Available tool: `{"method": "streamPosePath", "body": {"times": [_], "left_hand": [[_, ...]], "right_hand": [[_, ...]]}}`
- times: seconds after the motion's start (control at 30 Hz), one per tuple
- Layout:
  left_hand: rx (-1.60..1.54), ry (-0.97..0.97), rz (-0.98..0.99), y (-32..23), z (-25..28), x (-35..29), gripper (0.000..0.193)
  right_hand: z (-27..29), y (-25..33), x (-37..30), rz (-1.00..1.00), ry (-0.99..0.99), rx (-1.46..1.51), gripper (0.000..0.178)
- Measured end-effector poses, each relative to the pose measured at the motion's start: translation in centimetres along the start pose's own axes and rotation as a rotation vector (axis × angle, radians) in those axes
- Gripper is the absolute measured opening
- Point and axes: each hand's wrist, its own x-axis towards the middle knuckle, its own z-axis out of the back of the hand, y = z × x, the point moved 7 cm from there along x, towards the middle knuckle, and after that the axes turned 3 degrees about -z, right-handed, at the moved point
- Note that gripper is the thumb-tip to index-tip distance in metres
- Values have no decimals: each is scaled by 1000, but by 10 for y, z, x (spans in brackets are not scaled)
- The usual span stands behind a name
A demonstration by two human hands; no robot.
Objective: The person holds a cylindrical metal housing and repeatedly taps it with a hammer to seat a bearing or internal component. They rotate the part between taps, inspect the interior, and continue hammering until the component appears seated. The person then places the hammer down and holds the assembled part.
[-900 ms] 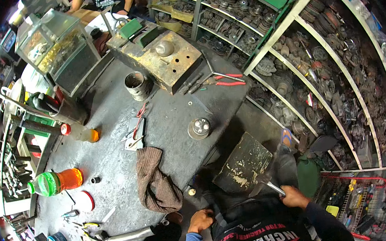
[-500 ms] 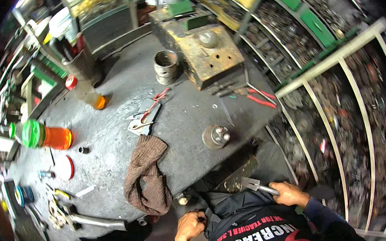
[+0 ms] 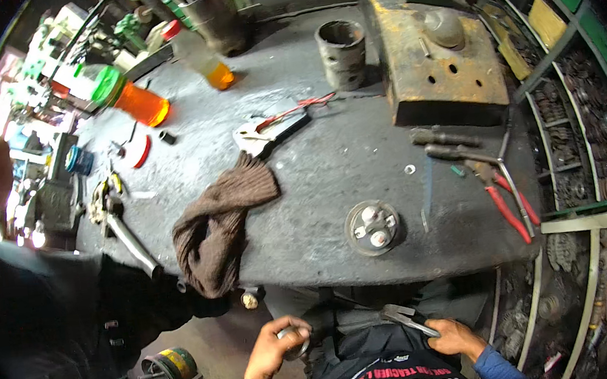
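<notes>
Metal ring gripped in left hand; right hand clasps grey steel pliers

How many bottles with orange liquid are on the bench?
2. A green-capped bottle lies at the far left; a red-capped bottle lies beside the tool cup at the back. Clutter at the left edge may hide more.

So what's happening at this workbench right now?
A person stands at the near edge of a grimy metal workbench, both hands low below the bench edge. The left hand grips a small metal ring-like part; the right hand holds grey pliers. On the bench lie a brown rag, a round metal cap with studs and red-handled pliers; none is being touched.
</notes>
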Motion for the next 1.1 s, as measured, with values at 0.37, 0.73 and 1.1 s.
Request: {"method": "streamPosePath", "body": {"times": [0.37,0.73,1.1], "left_hand": [[-1182,484,-434,-85,-45,11,46],[-495,38,-917,-126,-53,-5,74],[440,-422,-1325,-199,-75,-36,69]], "right_hand": [[0,-8,9,-72,-38,67,42],[68,62,-96,587,-444,195,33],[176,111,-137,444,-1194,-188,42]]}}
